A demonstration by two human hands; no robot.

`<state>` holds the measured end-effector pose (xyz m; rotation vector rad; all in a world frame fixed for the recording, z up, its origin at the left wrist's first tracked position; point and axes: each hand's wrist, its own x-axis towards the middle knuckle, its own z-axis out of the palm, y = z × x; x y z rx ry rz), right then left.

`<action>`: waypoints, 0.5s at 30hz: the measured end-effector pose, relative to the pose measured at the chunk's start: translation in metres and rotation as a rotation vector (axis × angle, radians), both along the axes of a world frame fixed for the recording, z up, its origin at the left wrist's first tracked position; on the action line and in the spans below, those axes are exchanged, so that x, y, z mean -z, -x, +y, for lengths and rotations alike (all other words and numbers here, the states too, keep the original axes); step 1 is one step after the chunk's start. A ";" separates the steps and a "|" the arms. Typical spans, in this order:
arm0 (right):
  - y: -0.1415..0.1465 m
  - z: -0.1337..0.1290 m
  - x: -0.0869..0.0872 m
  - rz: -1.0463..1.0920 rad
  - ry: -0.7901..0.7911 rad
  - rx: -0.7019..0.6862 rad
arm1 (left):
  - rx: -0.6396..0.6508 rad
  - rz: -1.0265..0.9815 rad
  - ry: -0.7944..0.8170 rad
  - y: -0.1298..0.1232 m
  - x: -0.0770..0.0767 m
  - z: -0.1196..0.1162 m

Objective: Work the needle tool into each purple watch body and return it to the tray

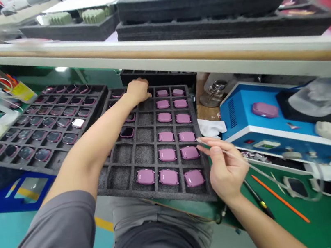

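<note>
My left hand [138,90] reaches to the far part of a black foam tray [145,155]. Its fingers curl down there, and what they hold, if anything, is hidden. My right hand [226,168] is closed by the tray's right edge, pinching a thin clear tube [235,156] with a small tip toward the tray. Pink-purple watch cases [169,177] fill the two right columns of compartments, and one more lies in the front row. Nearest the right hand's fingertips is a purple case [187,136]. Dark-faced watch pieces [127,132] lie in the left columns, partly behind my left forearm.
At left stands another foam tray [60,151] of dark-faced watch pieces. A blue machine [236,109] at right bears a purple case [265,110]. An orange stick [280,198] and pale watch pieces lie on the green mat [268,185]. Above runs a shelf [86,55] with foam trays.
</note>
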<state>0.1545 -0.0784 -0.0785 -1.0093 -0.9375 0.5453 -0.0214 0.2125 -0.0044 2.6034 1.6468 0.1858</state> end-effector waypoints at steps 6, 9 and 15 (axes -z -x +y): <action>-0.001 -0.002 -0.001 0.003 -0.010 0.001 | -0.037 -0.075 -0.014 -0.016 -0.010 -0.017; -0.002 -0.001 -0.003 -0.001 -0.025 -0.019 | 0.016 -0.236 -0.003 -0.013 -0.015 -0.070; -0.004 0.004 -0.002 -0.026 -0.032 -0.040 | -0.044 -1.314 0.777 -0.010 0.008 -0.195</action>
